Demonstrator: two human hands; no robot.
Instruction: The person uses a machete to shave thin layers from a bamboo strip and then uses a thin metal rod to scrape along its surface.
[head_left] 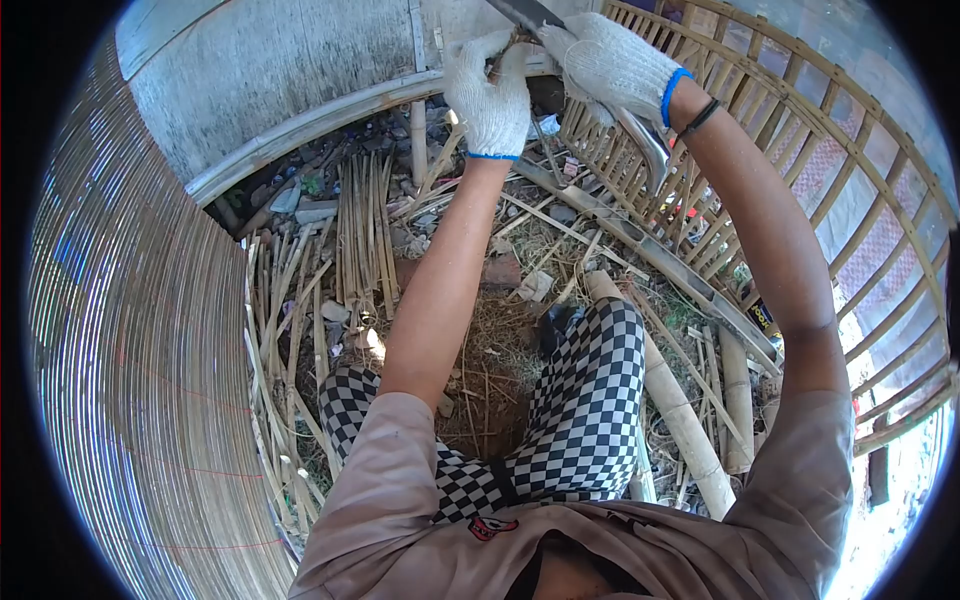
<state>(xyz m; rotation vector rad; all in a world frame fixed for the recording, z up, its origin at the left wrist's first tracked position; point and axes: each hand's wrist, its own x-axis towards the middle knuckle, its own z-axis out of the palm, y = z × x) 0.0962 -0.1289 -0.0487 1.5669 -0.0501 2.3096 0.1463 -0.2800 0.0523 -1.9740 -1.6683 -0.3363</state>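
Observation:
My right hand [610, 65], in a white knit glove with a blue cuff, is closed around a large knife [527, 12]. The dark blade runs up past the top edge of the view, and a shiny curved end sticks out below the glove. Just left of it, my left hand [488, 105], gloved the same way, has its fingers curled together close to the blade. Whatever lies between those fingertips is too small and partly hidden to name.
A bamboo slat mat [160, 350] curves along the left. Split bamboo strips [365, 230] lie in a bundle on rubble. Thick bamboo poles [680, 410] rest right of my checkered trousers [590, 400]. A bamboo lattice [800, 100] stands at right, a weathered white panel [290, 80] ahead.

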